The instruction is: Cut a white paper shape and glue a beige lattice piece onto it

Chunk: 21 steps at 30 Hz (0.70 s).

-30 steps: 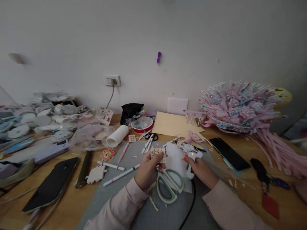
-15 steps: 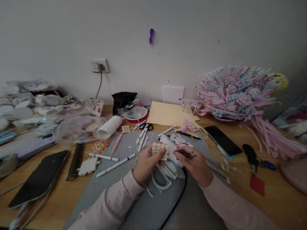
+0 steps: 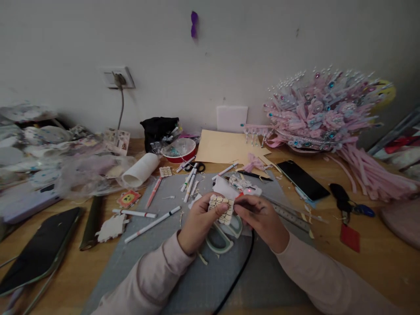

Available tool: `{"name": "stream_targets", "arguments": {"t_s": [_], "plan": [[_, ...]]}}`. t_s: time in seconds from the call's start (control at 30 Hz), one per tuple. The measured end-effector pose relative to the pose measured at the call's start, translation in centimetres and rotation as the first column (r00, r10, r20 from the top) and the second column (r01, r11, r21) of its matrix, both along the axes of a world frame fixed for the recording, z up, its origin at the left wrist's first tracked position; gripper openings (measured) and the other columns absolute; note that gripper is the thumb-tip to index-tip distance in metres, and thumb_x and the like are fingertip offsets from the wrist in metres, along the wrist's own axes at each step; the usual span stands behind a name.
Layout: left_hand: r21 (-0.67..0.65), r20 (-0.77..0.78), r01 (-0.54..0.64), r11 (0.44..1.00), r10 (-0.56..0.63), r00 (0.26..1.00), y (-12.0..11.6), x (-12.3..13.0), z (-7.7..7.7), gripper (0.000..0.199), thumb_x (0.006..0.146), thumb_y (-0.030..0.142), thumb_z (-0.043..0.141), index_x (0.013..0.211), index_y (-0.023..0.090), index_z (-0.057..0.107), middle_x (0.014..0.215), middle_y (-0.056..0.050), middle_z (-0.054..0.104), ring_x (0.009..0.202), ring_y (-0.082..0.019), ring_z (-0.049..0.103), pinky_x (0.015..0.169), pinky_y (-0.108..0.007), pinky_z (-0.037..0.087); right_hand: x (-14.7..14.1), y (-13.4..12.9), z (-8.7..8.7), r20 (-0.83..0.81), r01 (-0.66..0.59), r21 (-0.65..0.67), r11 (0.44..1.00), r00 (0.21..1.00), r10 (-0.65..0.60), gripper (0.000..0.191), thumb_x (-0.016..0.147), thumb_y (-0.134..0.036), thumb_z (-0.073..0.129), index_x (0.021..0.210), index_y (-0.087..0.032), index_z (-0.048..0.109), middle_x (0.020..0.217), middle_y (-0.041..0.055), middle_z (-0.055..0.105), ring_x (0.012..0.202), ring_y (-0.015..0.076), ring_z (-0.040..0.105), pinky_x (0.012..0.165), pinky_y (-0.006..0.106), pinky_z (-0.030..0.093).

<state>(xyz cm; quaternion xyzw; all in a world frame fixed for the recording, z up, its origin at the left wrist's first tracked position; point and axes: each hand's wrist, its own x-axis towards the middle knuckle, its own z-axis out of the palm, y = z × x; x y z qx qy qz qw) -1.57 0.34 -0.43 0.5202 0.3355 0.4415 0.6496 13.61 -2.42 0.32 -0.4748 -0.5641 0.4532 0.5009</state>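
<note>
Pinched between the thumb and fingers of my left hand (image 3: 204, 222) is a small cream-coloured piece (image 3: 220, 209) patterned with dark, brick-like outlines. My right hand (image 3: 262, 218) is closed, its fingertips at the right edge of that piece; whatever they grip is too small or hidden to make out. Scissors with pale green handles (image 3: 219, 245) lie under my hands on the grey cutting mat (image 3: 183, 280). Behind my right fingers, a white object with a small red light (image 3: 252, 190) is partly covered. A black cable (image 3: 241, 267) runs down the mat from there.
Several white markers (image 3: 152, 224) and a metal ruler (image 3: 290, 217) lie on the mat. Around it are a dark phone (image 3: 303, 179), keys (image 3: 344, 199), a white roll (image 3: 141, 169), cream sheets (image 3: 226, 146), black-handled scissors (image 3: 199, 167) and a pink beaded headdress (image 3: 318, 118).
My right hand has moved left and its fingertips have come to the edge of the patterned piece in my left hand. The whole view has tilted slightly downward.
</note>
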Motion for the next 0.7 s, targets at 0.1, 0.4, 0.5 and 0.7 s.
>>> {"name": "stream_targets", "arguments": {"t_s": [0.1,0.4,0.5,0.7], "plan": [[0.003,-0.033,-0.009,1.0,0.009,0.999,-0.01,-0.07,-0.04,0.022,0.069,0.034,0.068,0.071,0.014,0.059,0.06,0.005,0.054,0.054,-0.007,0.045,0.055,-0.018,0.038,-0.01,-0.12,0.42,-0.055,-0.008,-0.038,0.999,0.998,0.006,0.017,0.07,-0.034,0.061,0.073,-0.017,0.061,0.059,-0.0017,0.055,0.043,0.0065,0.04,0.039,0.02,0.032],[0.011,-0.115,-0.006,1.0,0.007,0.993,-0.11,-0.36,0.47,0.022,0.064,0.032,0.071,0.071,0.014,0.061,0.059,0.004,0.056,0.053,-0.008,0.047,0.056,-0.019,0.039,0.25,-0.01,-0.16,-0.285,-0.153,-0.235,0.96,0.955,0.083,0.021,0.066,-0.035,0.065,0.072,-0.015,0.062,0.043,-0.0067,0.046,0.036,0.0047,0.035,0.034,0.017,0.026],[0.032,-0.157,0.006,0.999,-0.001,0.988,-0.06,-0.5,0.63,0.024,0.064,0.034,0.071,0.072,0.013,0.061,0.059,0.003,0.056,0.053,-0.008,0.046,0.055,-0.019,0.039,0.3,0.02,-0.4,-0.333,-0.173,-0.249,0.953,0.939,0.083,0.02,0.066,-0.034,0.066,0.072,-0.015,0.063,0.046,-0.0056,0.05,0.036,0.0046,0.037,0.034,0.017,0.027],[0.032,-0.18,0.049,0.998,-0.042,0.983,0.08,-0.67,0.78,0.028,0.061,0.036,0.072,0.07,0.013,0.06,0.059,0.002,0.056,0.054,-0.008,0.047,0.055,-0.019,0.038,0.42,0.1,-0.14,-0.354,-0.227,-0.255,0.94,0.926,0.128,0.021,0.065,-0.035,0.067,0.071,-0.015,0.064,0.053,-0.0026,0.057,0.037,0.0038,0.038,0.034,0.016,0.027]]}}
